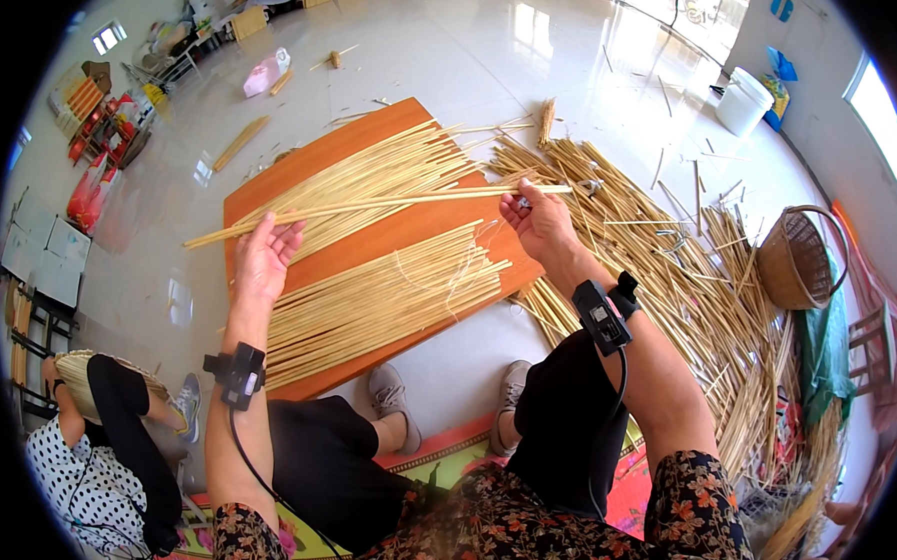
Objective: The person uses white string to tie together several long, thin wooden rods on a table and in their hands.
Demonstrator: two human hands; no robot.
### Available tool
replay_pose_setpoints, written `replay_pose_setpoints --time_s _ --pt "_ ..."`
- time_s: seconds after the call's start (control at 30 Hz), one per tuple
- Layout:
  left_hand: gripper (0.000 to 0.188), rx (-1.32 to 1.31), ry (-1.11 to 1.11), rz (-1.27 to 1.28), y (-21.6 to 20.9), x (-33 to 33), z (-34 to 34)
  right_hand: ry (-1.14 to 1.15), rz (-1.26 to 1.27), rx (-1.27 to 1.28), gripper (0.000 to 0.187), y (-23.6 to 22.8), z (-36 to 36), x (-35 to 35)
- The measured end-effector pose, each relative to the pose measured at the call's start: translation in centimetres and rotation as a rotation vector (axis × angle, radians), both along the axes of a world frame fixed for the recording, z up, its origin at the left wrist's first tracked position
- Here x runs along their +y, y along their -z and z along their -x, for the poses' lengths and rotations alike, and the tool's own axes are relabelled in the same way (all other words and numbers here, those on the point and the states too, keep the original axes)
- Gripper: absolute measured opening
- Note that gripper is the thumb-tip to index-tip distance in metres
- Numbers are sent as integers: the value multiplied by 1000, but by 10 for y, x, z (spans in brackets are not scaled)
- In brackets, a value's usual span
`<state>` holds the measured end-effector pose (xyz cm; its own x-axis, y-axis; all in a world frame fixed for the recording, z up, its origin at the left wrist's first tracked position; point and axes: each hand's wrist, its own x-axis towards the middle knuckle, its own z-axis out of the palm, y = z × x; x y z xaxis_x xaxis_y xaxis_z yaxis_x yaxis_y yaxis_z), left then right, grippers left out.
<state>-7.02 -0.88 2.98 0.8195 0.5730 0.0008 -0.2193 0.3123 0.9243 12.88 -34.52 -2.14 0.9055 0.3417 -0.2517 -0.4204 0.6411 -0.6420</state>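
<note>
A few long pale-yellow straw stalks (402, 200) stretch between my hands above a low orange-brown board (391, 220). My right hand (541, 224) is closed around their right end, and a small whitish thing I cannot make out shows at its fingers. Toward the other end, my left hand (264, 257) has the stalks between thumb and fingers, palm turned up and fingers loosely curled. Beneath lie two flat rows of stalks on the board, a far row (373, 167) and a near row (367, 302). Thin pale thread (458, 280) trails over the near row.
A large loose heap of stalks (660, 259) covers the floor at right, beside a wicker basket (798, 260). A white bucket (744, 103) stands farther back. At lower left sits another person (95, 465) in a dotted top. A pink bag (266, 73) lies beyond the board.
</note>
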Motion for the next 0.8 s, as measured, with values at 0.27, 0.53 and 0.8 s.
replay_pose_setpoints --time_s 0.27,0.53,0.8 --pt "24 7 -1 -31 3 3 2 -29 122 -23 14 1 -2 -2" --pt "26 -55 61 16 5 0 4 -116 100 67 9 27 -24 -9" --pt "20 -86 -33 9 -2 -2 8 -120 90 27 11 37 -33 -14"
